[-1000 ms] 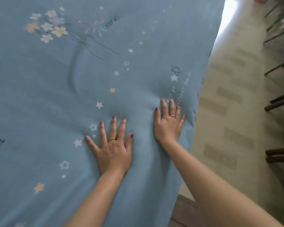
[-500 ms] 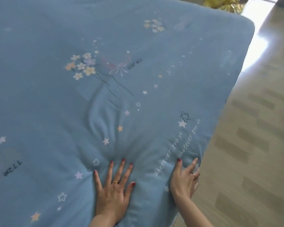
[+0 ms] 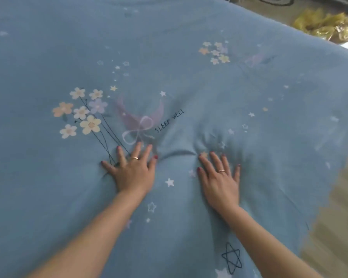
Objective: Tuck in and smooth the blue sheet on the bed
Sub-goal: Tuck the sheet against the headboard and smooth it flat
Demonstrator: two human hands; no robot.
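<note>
blue sheet: covers pretty much the whole bed, flower print on the left
left hand: flat on the sheet, fingers spread, just below the flower stems
right hand: flat too, fingers apart, a pucker of fabric between the hands
yellow bag: crumpled on the floor past the far right corner

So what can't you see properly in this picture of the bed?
Head view only:
- Palms of the left hand and right hand: pressed flat on the blue sheet, which hides them.
- Mattress and bed frame: covered by the sheet.
- Whether the sheet is tucked in: its right edge drops out of sight and is blurred.
- Yellow thing on the floor: too blurry to name.
- Dark star print: clear, but the white star below it is cut off by the bottom edge.
</note>
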